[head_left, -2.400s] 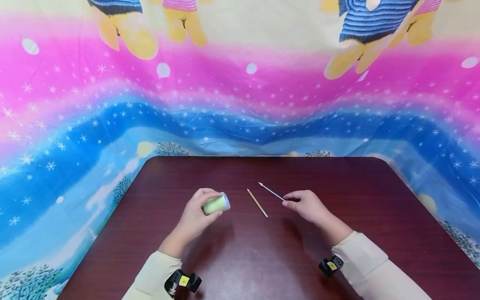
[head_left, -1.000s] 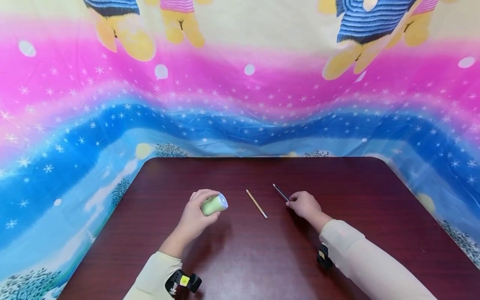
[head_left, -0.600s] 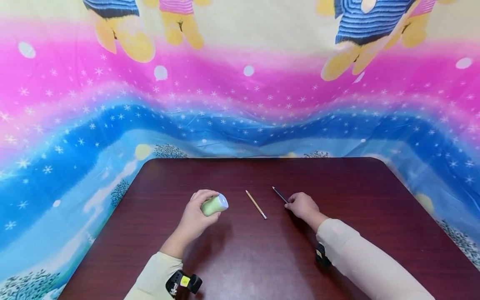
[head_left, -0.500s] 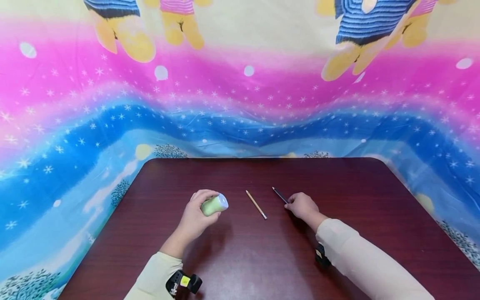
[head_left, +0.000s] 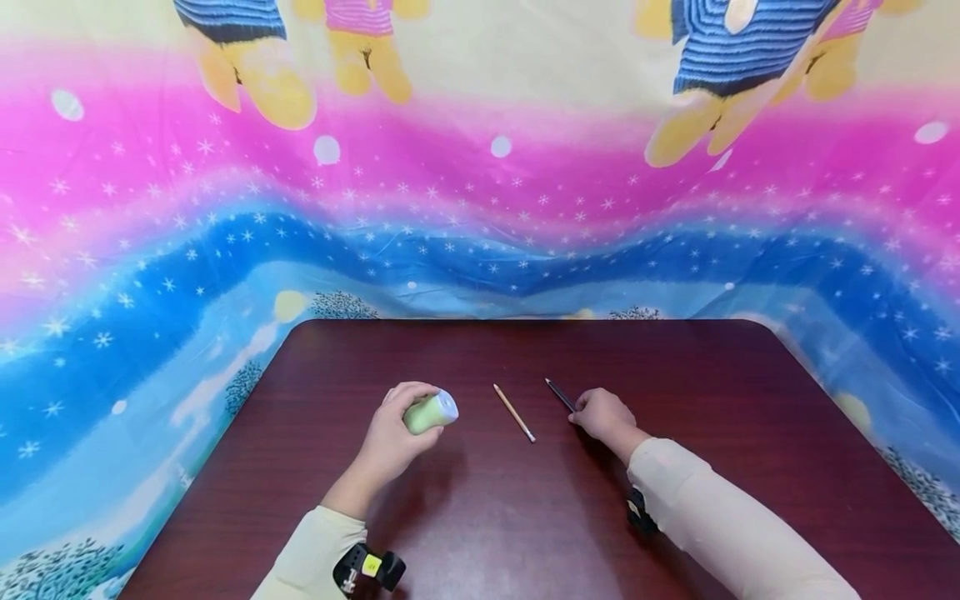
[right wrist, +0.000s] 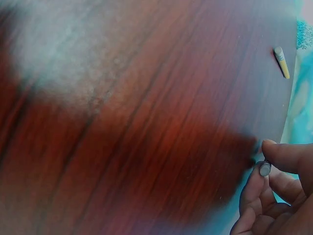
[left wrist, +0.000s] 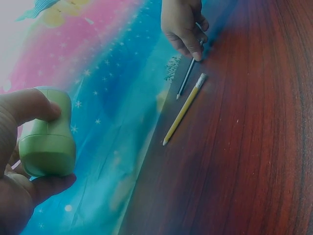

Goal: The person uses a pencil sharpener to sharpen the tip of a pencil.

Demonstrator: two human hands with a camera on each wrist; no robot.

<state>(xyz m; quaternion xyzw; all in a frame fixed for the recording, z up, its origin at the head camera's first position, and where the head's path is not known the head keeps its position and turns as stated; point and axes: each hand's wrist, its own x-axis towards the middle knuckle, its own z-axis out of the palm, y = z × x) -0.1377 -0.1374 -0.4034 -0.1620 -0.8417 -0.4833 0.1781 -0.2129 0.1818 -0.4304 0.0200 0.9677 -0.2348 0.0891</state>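
Observation:
My left hand grips a small pale-green pencil sharpener, thumb and fingers on opposite sides, its whitish end tilted up and to the right. The left wrist view shows its rounded green end up close. Over on the right, my right hand pinches the rear of a dark pencil, which lies low at the tabletop with its tip pointing away and left. Its round end shows between finger and thumb in the right wrist view. Between the hands lies a yellow pencil, eraser end nearer me.
Both hands are over a dark reddish-brown wooden table with rounded far corners. A printed cloth in pink and blue hangs behind and along its sides. Black wrist cameras sit by the cuffs.
My right hand has lowered the dark pencil to the table, right of the yellow one, and turned knuckles up. It keeps its pinch. The left hand and sharpener stay about where they were.

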